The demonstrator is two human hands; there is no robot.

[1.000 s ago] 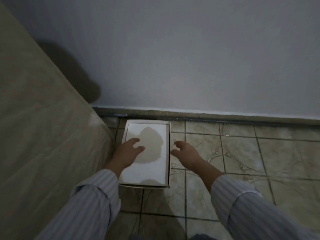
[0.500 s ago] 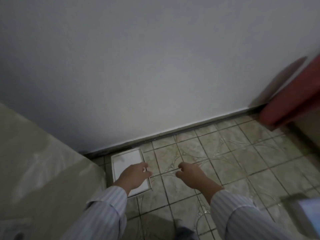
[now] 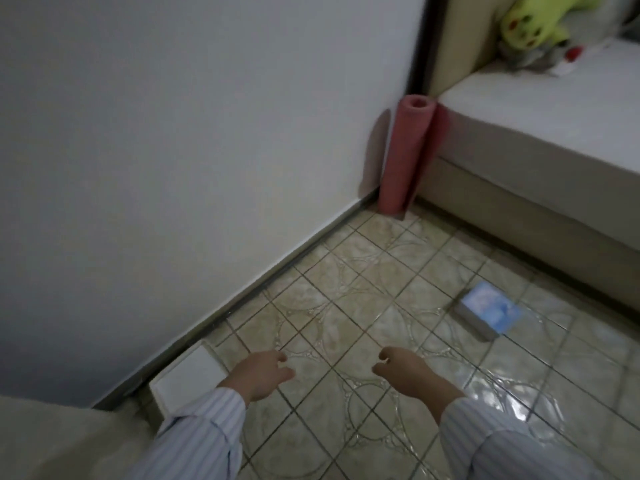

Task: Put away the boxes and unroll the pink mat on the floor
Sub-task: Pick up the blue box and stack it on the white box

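White box (image 3: 188,377) set against the wall at lower left looks put away, blue box (image 3: 487,313) on the floor at right still to go, pink mat (image 3: 405,155) rolled upright in the upper-right corner; left hand (image 3: 258,374) and right hand (image 3: 410,374) empty, fingers loosely curled.

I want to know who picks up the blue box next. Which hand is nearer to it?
The right hand. It hovers over the tiles just short of the blue box. The left hand is farther off, beside the white box by the wall.
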